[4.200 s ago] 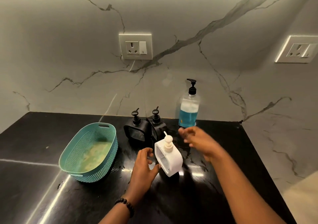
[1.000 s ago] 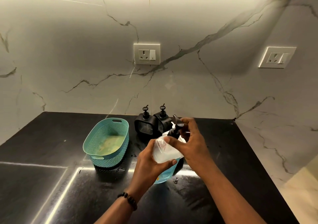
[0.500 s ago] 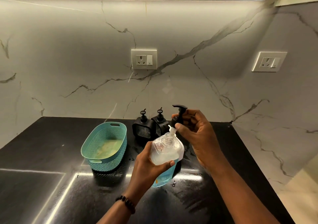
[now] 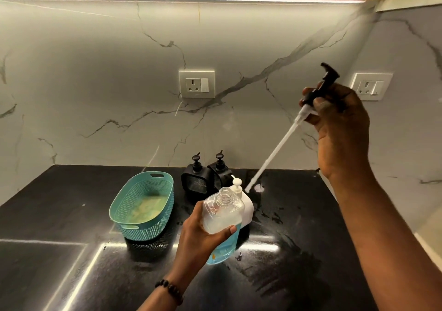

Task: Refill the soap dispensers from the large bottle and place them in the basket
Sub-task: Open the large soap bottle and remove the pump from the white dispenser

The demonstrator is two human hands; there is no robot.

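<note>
Gripping open large bottle (image 4: 221,217), left hand (image 4: 199,234); right hand (image 4: 339,124) fingers pinching pump (image 4: 318,90). Risk: dip tube dripping soap onto worktop (image 4: 299,239); tilted bottle spilling.

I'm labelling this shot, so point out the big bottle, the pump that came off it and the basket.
large bottle (image 4: 221,212): head view, on its clear upper body.
pump (image 4: 323,84): head view, on its black neck.
basket (image 4: 153,227): head view, on its teal front wall.
</note>
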